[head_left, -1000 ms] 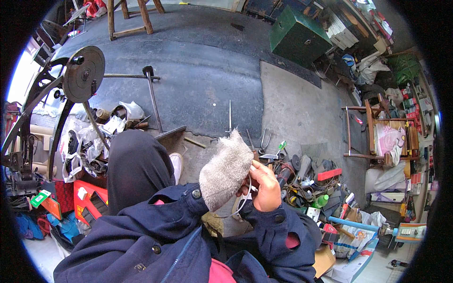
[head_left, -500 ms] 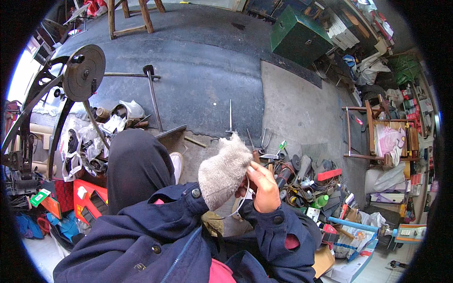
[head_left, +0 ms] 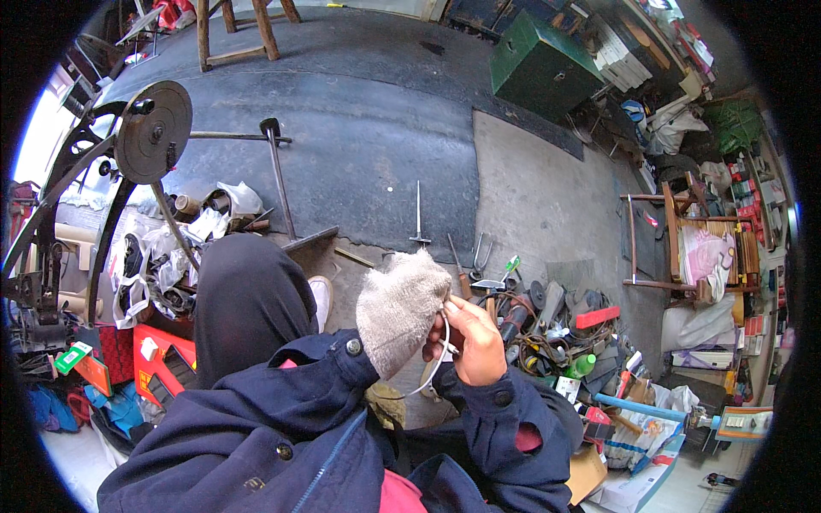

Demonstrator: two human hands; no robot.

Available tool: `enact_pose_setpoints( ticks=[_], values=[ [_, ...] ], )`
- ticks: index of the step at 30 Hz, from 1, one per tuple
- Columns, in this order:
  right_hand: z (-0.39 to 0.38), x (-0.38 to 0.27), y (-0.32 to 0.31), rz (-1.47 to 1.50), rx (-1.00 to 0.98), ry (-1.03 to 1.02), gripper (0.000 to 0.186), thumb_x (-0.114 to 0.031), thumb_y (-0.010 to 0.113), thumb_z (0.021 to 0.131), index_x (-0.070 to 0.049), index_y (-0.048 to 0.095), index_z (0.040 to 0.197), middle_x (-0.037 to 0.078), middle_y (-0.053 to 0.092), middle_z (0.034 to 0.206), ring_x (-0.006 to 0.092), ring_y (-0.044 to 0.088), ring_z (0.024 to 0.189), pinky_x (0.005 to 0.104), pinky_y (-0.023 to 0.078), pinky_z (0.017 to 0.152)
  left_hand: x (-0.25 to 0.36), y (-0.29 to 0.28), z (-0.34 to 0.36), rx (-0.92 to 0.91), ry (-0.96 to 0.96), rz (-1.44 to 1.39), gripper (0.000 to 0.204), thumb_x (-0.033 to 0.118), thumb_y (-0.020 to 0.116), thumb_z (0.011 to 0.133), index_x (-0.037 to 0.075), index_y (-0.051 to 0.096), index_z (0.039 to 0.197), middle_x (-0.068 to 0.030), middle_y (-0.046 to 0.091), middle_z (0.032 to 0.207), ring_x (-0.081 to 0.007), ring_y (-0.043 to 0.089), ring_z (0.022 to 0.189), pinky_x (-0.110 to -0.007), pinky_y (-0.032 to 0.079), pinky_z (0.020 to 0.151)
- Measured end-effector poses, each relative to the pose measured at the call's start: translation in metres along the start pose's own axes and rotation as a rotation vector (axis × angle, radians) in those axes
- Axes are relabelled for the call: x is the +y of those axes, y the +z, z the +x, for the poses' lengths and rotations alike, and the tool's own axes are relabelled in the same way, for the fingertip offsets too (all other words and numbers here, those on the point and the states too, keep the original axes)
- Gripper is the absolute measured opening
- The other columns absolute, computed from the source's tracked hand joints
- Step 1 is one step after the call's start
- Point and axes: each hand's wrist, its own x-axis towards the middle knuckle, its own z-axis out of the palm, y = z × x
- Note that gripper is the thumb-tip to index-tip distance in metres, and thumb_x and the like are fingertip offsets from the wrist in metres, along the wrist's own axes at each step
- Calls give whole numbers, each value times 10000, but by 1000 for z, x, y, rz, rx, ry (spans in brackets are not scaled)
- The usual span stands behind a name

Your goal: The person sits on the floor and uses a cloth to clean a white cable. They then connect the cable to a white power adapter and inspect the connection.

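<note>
My left hand (head_left: 398,312) is wrapped in a pale grey fuzzy cloth or mitten, so its fingers are hidden. My right hand (head_left: 475,346) pinches at the right edge of that covering, where a thin white cord (head_left: 435,377) loops downward; exactly what the fingertips grip is partly hidden. Both hands are over my lap, between navy jacket sleeves. Just beyond them on the floor lie a slim metal spike (head_left: 418,214) and other hand tools (head_left: 481,256).
A black cast-iron machine (head_left: 152,132) with a wheel stands left, above plastic bags (head_left: 162,274) and clutter. A wooden stool (head_left: 244,56) and green metal box (head_left: 539,68) are at the back. Piled tools (head_left: 547,325), a wooden chair (head_left: 676,239) and stacked goods line the right.
The top of the grey covering has sunk and curled toward me, uncovering more of the floor beyond. My right hand has shifted slightly with it, its fingertips still at the edge.
</note>
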Motion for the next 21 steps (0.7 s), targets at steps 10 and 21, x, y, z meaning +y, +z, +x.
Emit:
enact_pose_setpoints(
  ticks=[10, 21],
  values=[
    [3, 3, -5, -308, 24, -97, 359, -297, 478, 1016, 16, 640, 947, 44, 585, 720, 129, 555, 612, 274, 464, 599, 25, -2, 5, -74, 82, 198, 151, 261, 558, 1016, 110, 562, 1021, -19, 553, 735, -101, 578, 615, -251, 446, 514],
    [3, 1, -5, -334, 77, -192, 301, -194, 446, 1004, 28, 609, 883, 59, 613, 718, 130, 547, 612, 287, 439, 587, 16, 3, 13, -3, 522, 996, 373, 150, 523, 1011, -25, 529, 1340, -211, 542, 1358, -278, 501, 1314, -338, 363, 1129]
  ],
)
